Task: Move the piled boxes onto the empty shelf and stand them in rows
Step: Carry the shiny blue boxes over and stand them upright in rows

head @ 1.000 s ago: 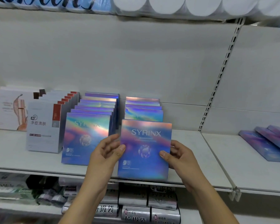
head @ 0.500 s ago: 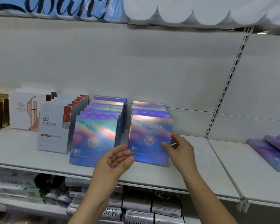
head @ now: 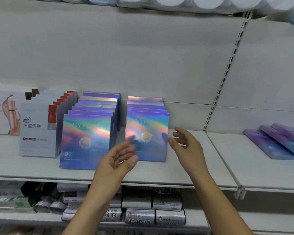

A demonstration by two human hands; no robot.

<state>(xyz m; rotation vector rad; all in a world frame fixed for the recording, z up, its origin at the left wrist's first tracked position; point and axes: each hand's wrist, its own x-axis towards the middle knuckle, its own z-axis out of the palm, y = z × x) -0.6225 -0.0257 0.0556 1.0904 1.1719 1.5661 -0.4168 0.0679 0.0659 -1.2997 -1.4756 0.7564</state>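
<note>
Head view: left hand (head: 115, 160) and right hand (head: 188, 146), grip wide, no longer on the upright front box (head: 148, 129).

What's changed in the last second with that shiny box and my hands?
The holographic box moved away from you and now stands at the front of the right-hand row. The left hand let go first, then the right hand. The left-hand row and flat pile stayed put.
</note>
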